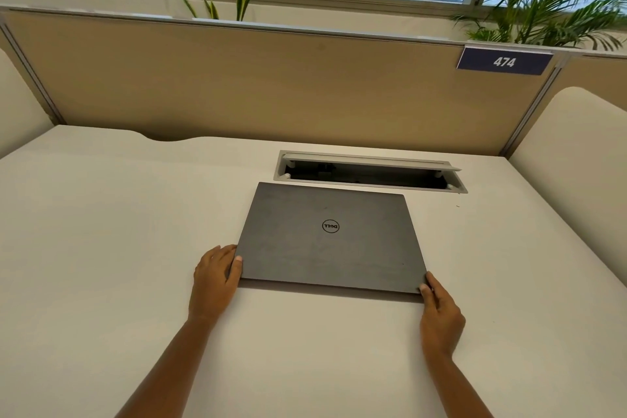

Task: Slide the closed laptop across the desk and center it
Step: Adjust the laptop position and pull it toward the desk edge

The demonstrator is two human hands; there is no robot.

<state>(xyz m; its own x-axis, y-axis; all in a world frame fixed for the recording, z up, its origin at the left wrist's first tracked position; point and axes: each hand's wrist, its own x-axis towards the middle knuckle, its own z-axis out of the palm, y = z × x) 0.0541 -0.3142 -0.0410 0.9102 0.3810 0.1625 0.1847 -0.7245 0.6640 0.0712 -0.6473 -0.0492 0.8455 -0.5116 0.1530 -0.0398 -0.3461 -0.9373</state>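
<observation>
The pale tabletop (101,231) fills the lower view, bounded at the back by a tan partition (237,78) that carries a blue plate reading 474 (504,61). Just in front of the partition, set into the surface, an open cable hatch (369,171) runs left to right. The closed laptop (330,237) lies flat directly ahead of the person, its far edge just short of the hatch and its near edge toward the body; its long axis runs side to side, turned slightly so the right end sits nearer the person than the left. It looks roughly midway across the visible surface, perhaps a little right of the middle, so I judge only a small sideways nudge and a slight squaring-up remain. Both hands frame it from the near side: the left hand (217,270) wraps the near left corner, thumb on the lid and fingers along the side edge, while the right hand (439,307) grips the near right corner with its thumb at the lid's edge. Each is closed on its own corner, held apart by the laptop's full width. Neither is clearly nearer; the grip is balanced, which suits a flat push or a small twist.
</observation>
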